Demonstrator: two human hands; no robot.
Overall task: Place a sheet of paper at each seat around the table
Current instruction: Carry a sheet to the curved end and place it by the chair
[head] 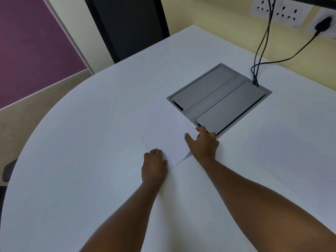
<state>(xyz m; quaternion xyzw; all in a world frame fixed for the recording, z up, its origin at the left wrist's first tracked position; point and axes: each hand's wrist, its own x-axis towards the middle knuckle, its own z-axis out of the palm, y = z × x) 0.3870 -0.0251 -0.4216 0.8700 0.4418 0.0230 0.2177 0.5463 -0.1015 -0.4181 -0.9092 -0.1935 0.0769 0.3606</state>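
Observation:
A white sheet of paper [167, 137] lies in the middle of the round white table [81, 142], hard to tell from the tabletop. Its near right corner is lifted a little and casts a thin shadow. My left hand [154, 166] rests with curled fingers on the sheet's near left edge. My right hand [204, 142] grips the sheet's right edge beside the grey box, thumb spread on top. A second white sheet [291, 170] lies flat on the table to the right. A black chair [127, 24] stands at the far side.
A grey cable box [218, 99] with two lids is set into the tabletop just beyond my right hand. Black cables [261, 42] run from it up to wall sockets [283, 11]. Part of another dark chair [9, 170] shows at the left edge.

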